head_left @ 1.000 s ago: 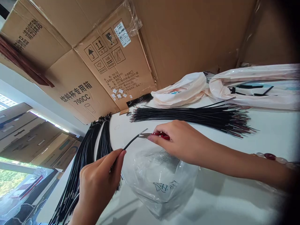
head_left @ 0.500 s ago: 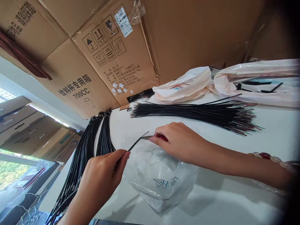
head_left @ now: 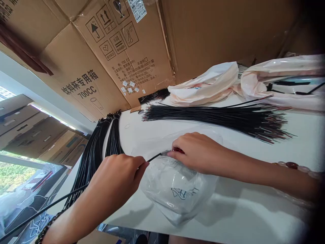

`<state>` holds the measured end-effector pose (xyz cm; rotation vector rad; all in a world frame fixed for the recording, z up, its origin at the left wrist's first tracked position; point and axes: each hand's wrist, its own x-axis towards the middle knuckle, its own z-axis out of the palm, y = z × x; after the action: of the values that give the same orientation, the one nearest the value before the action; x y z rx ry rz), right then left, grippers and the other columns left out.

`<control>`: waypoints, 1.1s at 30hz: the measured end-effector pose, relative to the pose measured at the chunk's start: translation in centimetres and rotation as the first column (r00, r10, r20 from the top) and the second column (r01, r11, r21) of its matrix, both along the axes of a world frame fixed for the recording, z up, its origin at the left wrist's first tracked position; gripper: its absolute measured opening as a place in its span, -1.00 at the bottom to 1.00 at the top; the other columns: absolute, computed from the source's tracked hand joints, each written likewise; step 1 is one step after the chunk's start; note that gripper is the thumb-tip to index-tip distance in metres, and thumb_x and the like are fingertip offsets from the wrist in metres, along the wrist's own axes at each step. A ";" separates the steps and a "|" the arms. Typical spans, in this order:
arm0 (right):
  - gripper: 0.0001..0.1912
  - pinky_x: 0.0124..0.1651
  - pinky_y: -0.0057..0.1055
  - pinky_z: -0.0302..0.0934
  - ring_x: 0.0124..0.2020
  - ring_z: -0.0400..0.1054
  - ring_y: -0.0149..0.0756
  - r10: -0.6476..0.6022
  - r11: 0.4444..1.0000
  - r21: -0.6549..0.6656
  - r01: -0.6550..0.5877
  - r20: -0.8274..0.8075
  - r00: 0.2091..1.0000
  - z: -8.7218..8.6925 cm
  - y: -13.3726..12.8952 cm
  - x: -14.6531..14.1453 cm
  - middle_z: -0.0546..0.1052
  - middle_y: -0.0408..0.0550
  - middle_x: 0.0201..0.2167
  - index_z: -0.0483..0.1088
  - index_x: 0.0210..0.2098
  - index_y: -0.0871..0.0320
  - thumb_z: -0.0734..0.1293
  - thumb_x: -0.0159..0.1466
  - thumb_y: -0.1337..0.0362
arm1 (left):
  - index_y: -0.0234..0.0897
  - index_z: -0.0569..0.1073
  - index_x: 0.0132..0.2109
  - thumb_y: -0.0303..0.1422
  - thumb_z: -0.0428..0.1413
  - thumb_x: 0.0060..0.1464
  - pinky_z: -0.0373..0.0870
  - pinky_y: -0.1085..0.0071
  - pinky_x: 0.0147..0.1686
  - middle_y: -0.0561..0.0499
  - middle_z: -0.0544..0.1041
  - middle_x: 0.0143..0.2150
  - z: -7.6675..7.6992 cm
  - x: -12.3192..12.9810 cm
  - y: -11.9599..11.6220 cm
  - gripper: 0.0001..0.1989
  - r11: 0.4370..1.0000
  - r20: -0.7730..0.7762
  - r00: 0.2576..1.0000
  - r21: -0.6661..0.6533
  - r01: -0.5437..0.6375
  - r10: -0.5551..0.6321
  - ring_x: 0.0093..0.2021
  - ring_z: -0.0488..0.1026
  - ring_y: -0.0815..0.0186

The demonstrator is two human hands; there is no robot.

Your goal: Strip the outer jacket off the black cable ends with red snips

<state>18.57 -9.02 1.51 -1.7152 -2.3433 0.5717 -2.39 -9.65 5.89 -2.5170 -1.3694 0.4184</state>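
Observation:
My left hand (head_left: 118, 174) is closed around a thin black cable (head_left: 154, 157), whose tip sticks out past the thumb and index finger. The cable's tail trails back under my wrist to the lower left. Pinched in my right hand (head_left: 195, 152) is a small metal tool (head_left: 165, 153) with a red handle, mostly hidden by the fingers. Its pale metal end meets the cable tip; whether it grips or only touches I cannot tell. Under both hands lies a clear plastic bag (head_left: 182, 206) with blue print.
Behind my hands a bundle of black cables (head_left: 215, 117) lies across the white table (head_left: 243, 210). More cables (head_left: 88, 162) hang over the left edge. Pale plastic bags (head_left: 203, 86) lie at the back right, before a large cardboard box (head_left: 142, 67).
My left hand has moved right and up, and less cable shows beyond its fingers. The tool now meets the cable's end more in line. The view has shifted slightly downward.

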 end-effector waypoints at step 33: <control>-0.57 -0.47 -0.43 0.01 -0.58 0.21 -0.40 0.003 0.938 -0.339 -0.067 -0.186 0.983 0.0 2.0 1.0 0.47 -0.07 -0.56 0.52 -0.46 0.20 0.19 0.29 0.04 | -0.18 0.51 -0.43 -0.32 -0.07 0.24 -0.20 0.38 -0.56 0.02 0.54 -0.55 0.1 0.6 0.4 -0.66 1.000 -0.104 0.995 -0.026 -0.007 0.005 -0.60 0.42 0.29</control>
<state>19.57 -6.98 1.56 -1.6675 -2.2479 1.1543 -1.78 -9.29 5.97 -2.4747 -1.3413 0.5644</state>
